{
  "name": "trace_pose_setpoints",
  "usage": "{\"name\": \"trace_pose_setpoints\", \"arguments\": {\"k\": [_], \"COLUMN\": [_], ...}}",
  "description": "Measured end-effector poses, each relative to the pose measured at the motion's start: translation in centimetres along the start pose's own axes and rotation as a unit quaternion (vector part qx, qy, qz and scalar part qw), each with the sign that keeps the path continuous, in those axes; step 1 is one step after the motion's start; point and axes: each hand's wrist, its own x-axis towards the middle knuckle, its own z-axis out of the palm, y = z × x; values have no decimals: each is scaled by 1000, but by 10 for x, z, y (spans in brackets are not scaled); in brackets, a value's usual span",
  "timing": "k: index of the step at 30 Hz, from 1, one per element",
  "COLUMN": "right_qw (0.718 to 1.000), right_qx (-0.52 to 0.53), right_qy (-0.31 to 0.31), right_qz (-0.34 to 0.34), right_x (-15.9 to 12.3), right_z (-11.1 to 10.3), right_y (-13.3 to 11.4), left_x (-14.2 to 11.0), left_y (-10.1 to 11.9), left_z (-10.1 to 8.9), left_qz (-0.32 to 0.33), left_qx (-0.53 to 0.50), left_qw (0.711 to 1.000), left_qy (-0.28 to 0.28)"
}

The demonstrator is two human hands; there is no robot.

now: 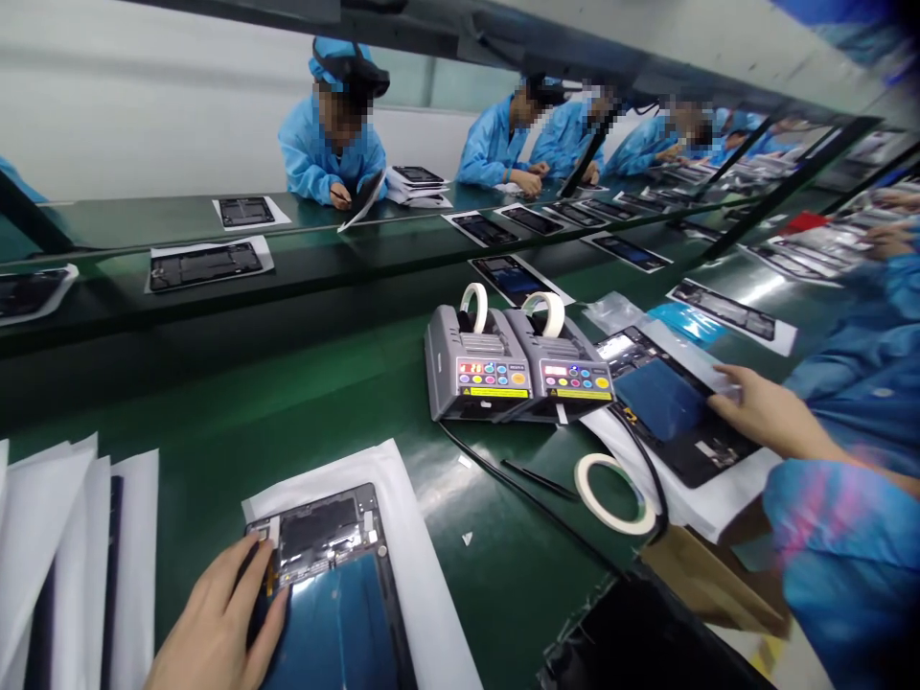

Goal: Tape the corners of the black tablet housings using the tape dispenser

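Note:
My left hand [219,613] lies on the left side of an opened tablet [323,532], its fingers stretched over the circuit area and the thumb apart from them. Blue film covers the tablet's lower part, and a yellow flex strip shows beside my fingers. Under the tablet is a white sheet [424,585], partly hidden. My right hand is not in view. At the right, a co-worker's hand [766,412] touches another opened tablet [665,398] with blue film.
Two grey tape dispensers [478,379] stand ahead, their cables trailing forward. A tape roll [614,494] and a black pen-like tool [539,479] lie nearby. White-wrapped tablets [79,565] stand at left. Beyond a shelf with more tablets [208,264], several people in blue work.

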Motion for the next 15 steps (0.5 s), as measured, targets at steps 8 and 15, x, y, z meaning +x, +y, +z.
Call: {"name": "trace_pose_setpoints", "arguments": {"k": [8,15], "right_qw": [988,992], "right_qx": [17,-4], "right_qy": [-154,-122], "right_qz": [3,23], "right_x": [24,16], "right_z": [7,9], "right_y": [-15,-16], "left_x": [-5,-2], "left_y": [-7,-8], "left_z": [6,2], "left_qz": [-13,-32], "left_qx": [-18,-32], "left_qw": [1000,999], "left_qy": [-17,-15]}}
